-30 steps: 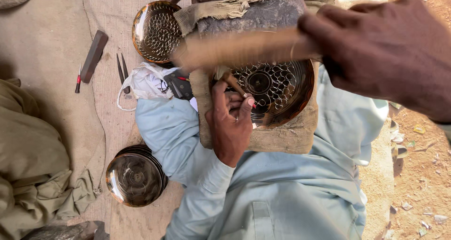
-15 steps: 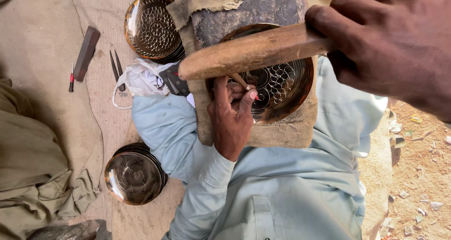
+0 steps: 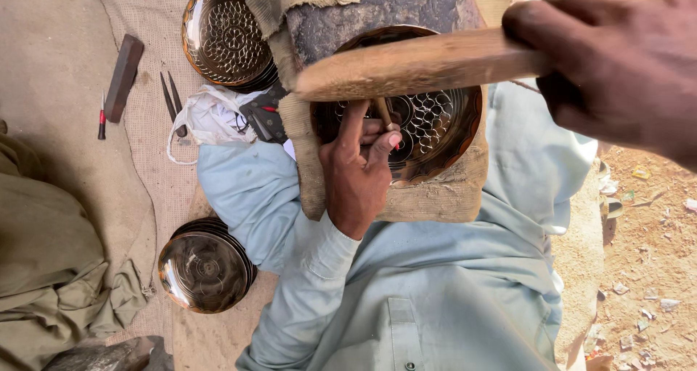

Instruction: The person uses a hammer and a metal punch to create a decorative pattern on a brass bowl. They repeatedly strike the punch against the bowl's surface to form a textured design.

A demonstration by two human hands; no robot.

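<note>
We see a round metal plate (image 3: pixel 435 124) with a stamped pattern of rings lying on a burlap pad (image 3: pixel 435 197) over a dark stone block (image 3: pixel 377 8), set on the person's lap. A thin punch (image 3: pixel 382 112) stands nearly upright on the plate's left half, its tip on the patterned surface.

The left hand (image 3: pixel 359 171) pinches that punch between thumb and curled fingers, the heel of the hand resting on the plate's near rim and the pad.

The right hand (image 3: pixel 617 66) is clenched around the handle end of a wooden mallet (image 3: pixel 414 64). The mallet lies nearly level across the upper part of the plate, its blunt end pointing left, just above the punch's top; we cannot tell whether the two touch.

Outward, on the woven mat (image 3: pixel 145 22) to the left: a second patterned plate (image 3: pixel 225 33) just beside the block, a white crumpled bag (image 3: pixel 207 117), a pair of thin pointed tools (image 3: pixel 173 102), a dark flat bar (image 3: pixel 123 77), a small red-handled tool (image 3: pixel 102 124). Nearer the person's left knee sits a stack of plain shiny plates (image 3: pixel 203 269). An olive cloth (image 3: pixel 43 269) lies bunched at far left. Sandy ground (image 3: pixel 653 233) with scraps shows at right.
</note>
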